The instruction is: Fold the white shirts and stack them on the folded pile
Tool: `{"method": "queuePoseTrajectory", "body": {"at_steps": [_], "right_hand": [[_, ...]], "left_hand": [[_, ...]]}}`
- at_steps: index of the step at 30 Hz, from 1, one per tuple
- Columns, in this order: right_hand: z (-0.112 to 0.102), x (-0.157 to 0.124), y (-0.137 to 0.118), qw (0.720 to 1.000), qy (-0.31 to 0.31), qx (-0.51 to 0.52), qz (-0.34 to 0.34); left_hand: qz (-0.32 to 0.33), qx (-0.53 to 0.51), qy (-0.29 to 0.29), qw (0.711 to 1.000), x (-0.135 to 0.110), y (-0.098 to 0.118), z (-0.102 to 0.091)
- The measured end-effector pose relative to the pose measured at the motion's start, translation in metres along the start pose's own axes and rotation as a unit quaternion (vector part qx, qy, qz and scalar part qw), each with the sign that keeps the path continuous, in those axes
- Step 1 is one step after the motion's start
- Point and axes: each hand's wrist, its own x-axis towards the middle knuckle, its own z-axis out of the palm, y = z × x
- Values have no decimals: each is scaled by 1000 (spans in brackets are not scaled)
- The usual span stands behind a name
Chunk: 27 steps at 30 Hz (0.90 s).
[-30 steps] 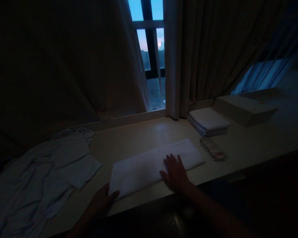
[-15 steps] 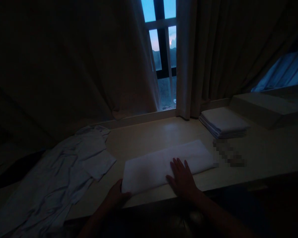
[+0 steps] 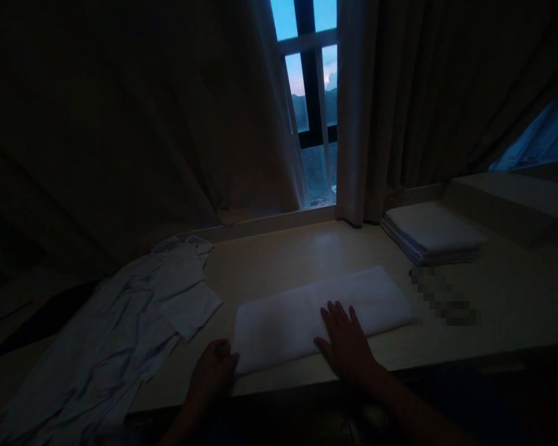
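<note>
A folded white cloth point(image 3: 279, 325) lies as a long flat rectangle near the front edge of the table. My right hand point(image 3: 348, 341) rests flat on its front middle part, fingers spread. At the cloth's left end is my left hand point(image 3: 212, 371), its fingers curled in and the thumb touching the corner. Dim light hides whether the cloth's edge is caught between those fingers.
A crumpled pale shirt-like garment point(image 3: 121, 334) spreads over the table's left side. Folded white cloths point(image 3: 434, 232) are stacked at the back right, before a pale box-like block point(image 3: 506, 198). Behind the table point(image 3: 283, 254) hang dark curtains point(image 3: 167, 124) beside a window point(image 3: 311, 93). A pixelated patch covers something at right.
My left hand has drawn slightly left from the cloth's corner, and its fingers have curled in. My right hand stays flat on the cloth. The view has shifted a little.
</note>
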Motion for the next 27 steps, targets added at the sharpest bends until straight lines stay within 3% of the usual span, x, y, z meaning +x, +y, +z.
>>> {"method": "queuePoseTrajectory", "body": {"at_steps": [3, 5, 6, 8, 13, 16, 21, 27], "right_hand": [[2, 0, -1, 1000, -16, 5, -7], [4, -1, -2, 1000, -26, 4, -9], [4, -1, -2, 1000, -28, 2, -11], [5, -2, -1, 999, -31, -1, -14], [8, -2, 1, 999, -27, -3, -24], [12, -3, 0, 999, -27, 0, -24], [9, -1, -2, 1000, -29, 5, -8], [-5, 21, 17, 999, 11, -2, 32]], "left_hand": [[127, 46, 44, 990, 5, 46, 14], [237, 103, 33, 966, 8, 81, 32], [266, 142, 18, 953, 10, 95, 42], [253, 207, 0, 945, 12, 111, 61], [161, 273, 17, 948, 8, 97, 90], [156, 287, 36, 944, 2, 89, 93], [158, 299, 26, 941, 2, 95, 92], [203, 293, 27, 934, 10, 107, 99]]}}
